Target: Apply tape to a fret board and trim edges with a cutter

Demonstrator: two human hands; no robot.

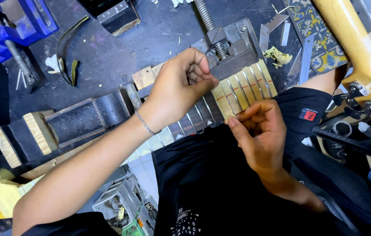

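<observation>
Sitting in a row along the near edge of a dark metal vise (233, 48), several pale wood strips (244, 87) w/ red pencil marks stand side by side, touching, slightly tilted; they lie at the front of the workbench (106, 57), just above the person's lap; left hand (181, 89) comes in from lower left, fingers curled tight, thumb and forefinger pinched near the leftmost strip's top end; can't tell if sth small is held in the pinch; a thin bracelet (144, 123) is on that wrist; right hand (259, 131) sits below the row, fingers bent, tips touching the strips' lower ends, thumb pointing left at the leftmost strip; grip loose, not closed round anything; vise screw (207, 22) runs up and away from the jaws; dark block w/ wood faces (41, 131) lies to the left along the bench edge; blue clamp (15, 19) in the far left corner; guitar headstock (369, 78) w/ tuning pegs at right, well apart from the strips; crumpled yellowish scrap (277, 55) just beyond the vise; black shirt (203, 183) fills the foreground.
</observation>
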